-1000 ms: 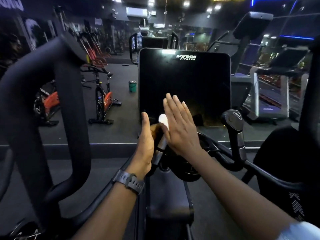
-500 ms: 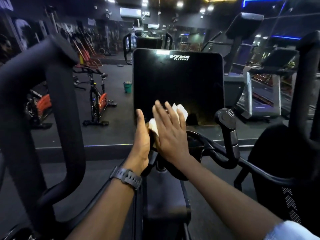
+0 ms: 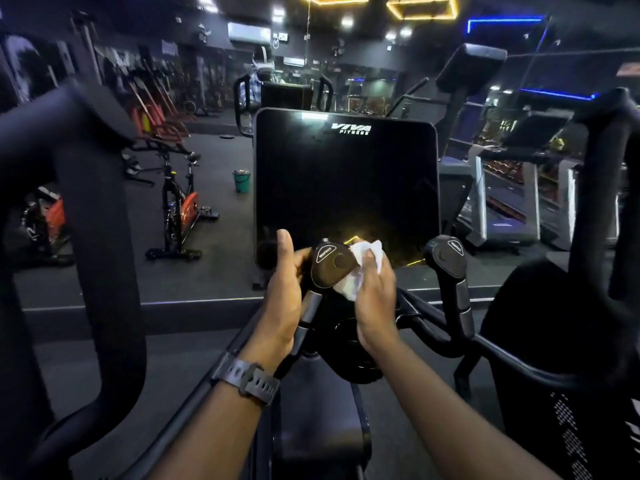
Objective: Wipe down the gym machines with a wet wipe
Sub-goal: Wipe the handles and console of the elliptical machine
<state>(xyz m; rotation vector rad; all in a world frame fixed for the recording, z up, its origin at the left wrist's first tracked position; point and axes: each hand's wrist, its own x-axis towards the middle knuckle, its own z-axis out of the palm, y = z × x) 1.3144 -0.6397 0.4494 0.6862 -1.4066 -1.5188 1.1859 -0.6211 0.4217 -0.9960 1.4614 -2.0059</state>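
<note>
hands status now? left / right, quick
Left hand: grips the left handle just below its top.
Right hand: holds the white wipe against the handle's right side.

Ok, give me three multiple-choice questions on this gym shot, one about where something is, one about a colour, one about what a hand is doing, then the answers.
1. Where does the small green bucket stand?
A. on the floor left of the black console screen
B. on the treadmill
C. on the machine's seat

2. What colour is the crumpled wet wipe?
A. blue
B. white
C. orange

3. What is the right hand doing?
A. hanging idle
B. pressing flat on the screen
C. holding the wipe against the left black handle grip

Answers: 1 A, the bucket sits on dark flooring beside the screen's left edge. 2 B, the wipe shows bright white against the black grip. 3 C, the fingers curl round the wipe at the grip's right side, while the left hand holds the grip's other side.
</note>
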